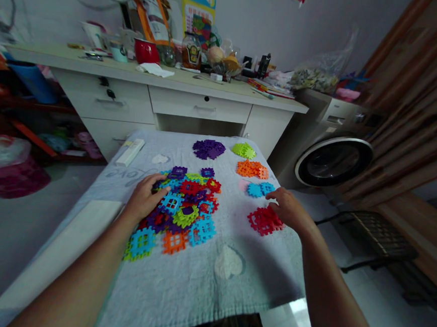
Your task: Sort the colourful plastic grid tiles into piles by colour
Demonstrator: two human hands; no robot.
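A mixed heap of coloured plastic waffle tiles (182,208) lies in the middle of a pale towel-covered table (194,282). My left hand (145,195) rests on the heap's left side, fingers curled onto the tiles. Sorted piles lie to the right: purple (208,148), green (244,150), orange (252,169), blue (260,189) and red (265,220). My right hand (288,208) hovers palm down at the red pile, fingers bent over its upper right edge; whether it holds a tile is hidden.
A white box (130,151) lies at the table's far left corner. Behind stands a cluttered white desk (204,104) with drawers. A washing machine (332,162) sits to the right, with a dark rack (379,234) on the floor.
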